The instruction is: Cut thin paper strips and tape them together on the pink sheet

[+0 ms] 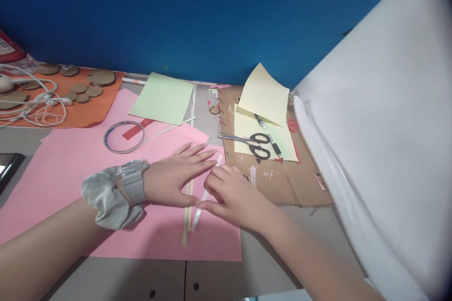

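Observation:
My left hand (176,176) lies flat with its fingers stretched out on a big pink paper sheet (70,169). It presses down thin paper strips (187,218), green, yellowish and white, that run toward me. My right hand (231,193) is beside it with fingers curled, pinching the white strip (197,214) near the left thumb. The left wrist wears a clear watch and a grey scrunchie (109,197).
Scissors (252,143) and a pen (269,137) lie on yellow paper over brown cardboard (282,183) to the right. A tape ring (124,137), a green sheet (164,98), orange paper with cardboard discs (100,77), white earphones (33,101), a phone (9,167), and a large white sheet (381,141) surround them.

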`<state>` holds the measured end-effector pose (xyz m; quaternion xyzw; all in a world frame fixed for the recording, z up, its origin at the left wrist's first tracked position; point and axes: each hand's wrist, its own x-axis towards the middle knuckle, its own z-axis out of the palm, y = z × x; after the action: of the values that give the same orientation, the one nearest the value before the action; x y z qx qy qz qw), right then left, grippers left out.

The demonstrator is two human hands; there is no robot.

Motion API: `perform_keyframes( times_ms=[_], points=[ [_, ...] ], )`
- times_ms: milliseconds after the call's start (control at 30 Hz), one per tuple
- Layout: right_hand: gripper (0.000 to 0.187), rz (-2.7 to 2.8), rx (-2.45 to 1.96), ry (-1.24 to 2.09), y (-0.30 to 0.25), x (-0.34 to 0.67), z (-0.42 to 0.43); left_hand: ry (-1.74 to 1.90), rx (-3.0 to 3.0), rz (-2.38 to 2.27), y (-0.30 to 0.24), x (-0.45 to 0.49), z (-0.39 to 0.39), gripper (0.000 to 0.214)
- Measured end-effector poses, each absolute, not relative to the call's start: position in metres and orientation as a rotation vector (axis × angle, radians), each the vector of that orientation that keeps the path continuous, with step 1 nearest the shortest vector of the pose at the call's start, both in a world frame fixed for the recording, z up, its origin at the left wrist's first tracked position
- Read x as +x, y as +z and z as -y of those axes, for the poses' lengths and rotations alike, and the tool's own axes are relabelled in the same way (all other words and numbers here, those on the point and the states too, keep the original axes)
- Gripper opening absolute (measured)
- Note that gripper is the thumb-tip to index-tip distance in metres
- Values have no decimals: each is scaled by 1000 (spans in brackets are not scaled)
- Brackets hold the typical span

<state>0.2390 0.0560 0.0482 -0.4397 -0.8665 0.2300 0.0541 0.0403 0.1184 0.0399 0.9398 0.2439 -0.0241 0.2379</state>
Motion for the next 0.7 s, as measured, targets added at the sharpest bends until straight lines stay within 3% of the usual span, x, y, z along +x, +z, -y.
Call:
perform_keyframes(
  times_ms=[167, 433, 500, 600, 700],
  points=[
    [41, 2569, -1408, 762, 51, 235, -51, -231, 2496, -636, 47, 39, -122, 100],
    [53, 2600, -1395, 762, 54, 235, -47, -247, 2489, -595, 47, 33, -124, 97],
    [48, 2619, -1328, 785, 54, 238, -49, -216, 2504, -628, 44, 35, -123, 93],
    [25, 2604, -1288, 823, 55, 237, -50, -140, 2550, -737, 38, 39, -122, 83],
    [18, 2621, -1212, 885, 57, 233, -49, -65, 2587, -803, 34, 40, -122, 79]
  ],
)
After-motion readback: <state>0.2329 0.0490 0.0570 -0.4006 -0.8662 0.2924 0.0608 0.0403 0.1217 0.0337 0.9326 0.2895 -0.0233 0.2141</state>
